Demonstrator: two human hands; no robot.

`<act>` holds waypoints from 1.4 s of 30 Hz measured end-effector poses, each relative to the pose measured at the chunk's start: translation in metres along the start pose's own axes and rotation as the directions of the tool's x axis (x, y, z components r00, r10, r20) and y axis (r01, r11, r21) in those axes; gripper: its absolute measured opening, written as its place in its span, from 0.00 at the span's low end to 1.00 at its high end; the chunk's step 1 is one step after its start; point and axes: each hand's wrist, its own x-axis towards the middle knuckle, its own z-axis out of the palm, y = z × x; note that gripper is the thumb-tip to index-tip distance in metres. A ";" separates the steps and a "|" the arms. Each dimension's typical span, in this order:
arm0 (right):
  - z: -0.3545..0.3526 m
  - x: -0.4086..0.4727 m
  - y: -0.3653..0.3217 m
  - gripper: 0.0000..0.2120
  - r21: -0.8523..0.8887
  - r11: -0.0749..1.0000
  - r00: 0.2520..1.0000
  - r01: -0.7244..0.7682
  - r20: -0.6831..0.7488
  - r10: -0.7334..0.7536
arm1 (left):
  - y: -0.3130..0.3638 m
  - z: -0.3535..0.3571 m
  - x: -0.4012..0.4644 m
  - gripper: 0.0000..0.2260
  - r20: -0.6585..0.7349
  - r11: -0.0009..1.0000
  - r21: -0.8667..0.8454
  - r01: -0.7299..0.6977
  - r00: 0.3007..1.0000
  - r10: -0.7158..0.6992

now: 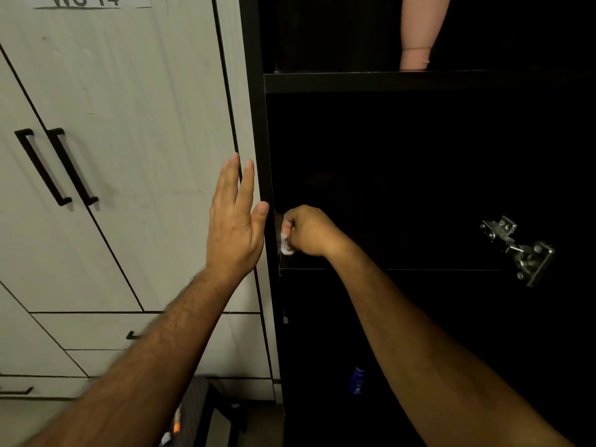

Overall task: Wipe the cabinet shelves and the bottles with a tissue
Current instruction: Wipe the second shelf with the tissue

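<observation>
right hand (306,232) gripping tissue (286,245), on shelf (403,264)

Both forearms are bare and hairy, with no sleeves in sight; the left hand (233,225) and right hand (308,230) wear nothing.

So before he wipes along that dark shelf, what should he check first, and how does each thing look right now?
1. Tissue gripped in right hand: ok.
2. Tissue at the middle shelf's left end, ready to sweep: ok.
3. Left hand flat against the cabinet's side panel: ok.
4. Middle shelf free of items in the wiping path: cannot tell, too dark.
5. Peach bottle on the upper shelf, out of the way: ok.
6. Blue bottle below, wiped or not: cannot tell.
</observation>
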 end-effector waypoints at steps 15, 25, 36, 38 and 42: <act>0.017 -0.034 0.004 0.10 0.667 0.715 0.948 0.207 -0.317 0.021 | -0.009 -0.010 0.004 0.31 0.021 0.998 -0.046 0.053 0.998 -0.052; 0.041 -0.026 -0.018 0.23 0.513 0.858 0.911 0.026 -0.366 0.191 | -0.012 -0.021 0.007 0.29 0.006 0.996 -0.054 0.075 0.997 -0.075; -0.036 0.004 -0.065 0.14 0.520 0.785 0.850 0.337 -0.526 -0.016 | -0.011 -0.020 0.020 0.29 0.041 0.992 -0.112 0.061 0.998 -0.057; -0.037 0.003 -0.068 0.15 0.516 0.783 0.862 0.347 -0.505 -0.049 | -0.010 -0.019 0.024 0.29 0.044 0.991 -0.119 0.056 0.998 -0.051; -0.007 -0.011 -0.053 0.29 0.620 0.728 0.936 0.291 -0.343 -0.082 | -0.013 -0.023 0.028 0.29 0.064 0.987 -0.156 0.040 0.998 -0.030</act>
